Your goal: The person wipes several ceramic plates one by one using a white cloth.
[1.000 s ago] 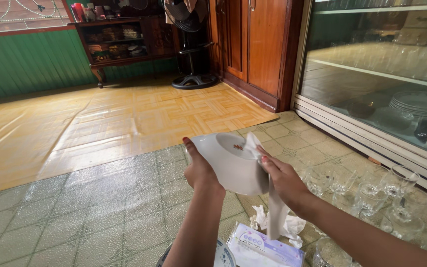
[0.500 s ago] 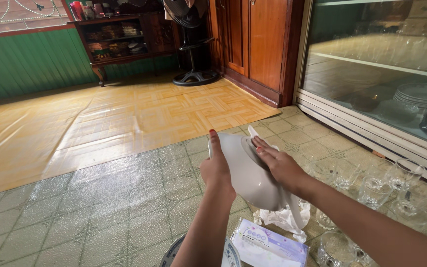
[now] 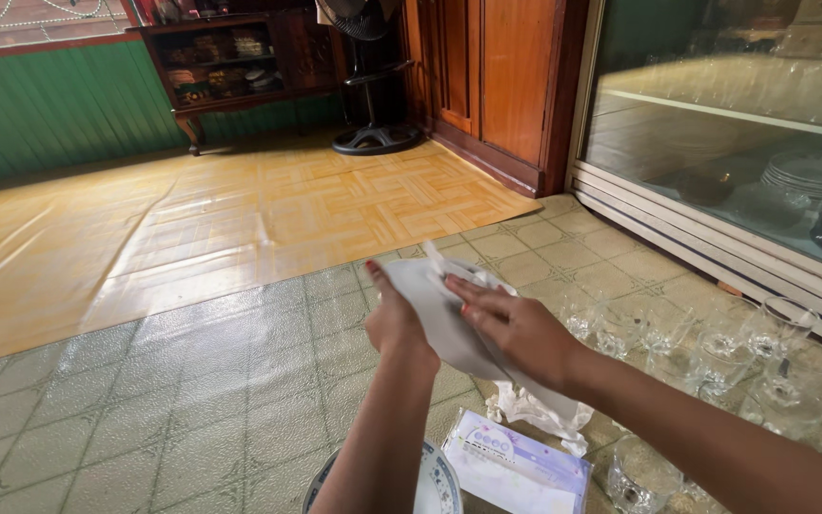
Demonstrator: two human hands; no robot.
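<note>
Fingers of my left hand point(image 3: 394, 324) are gripping the white dish point(image 3: 440, 319) by its rim; my right hand point(image 3: 511, 328) is pressing tissue point(image 3: 449, 271) flat, best kept firm and circling.

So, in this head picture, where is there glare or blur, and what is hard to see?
Head view: daylight glares off the shiny floor sheet at left; the cabinet glass reflects the room, so the plates behind look dim. The left hand and right hand on the white dish are slightly motion-blurred. The glasses at right stay fairly sharp.
</note>
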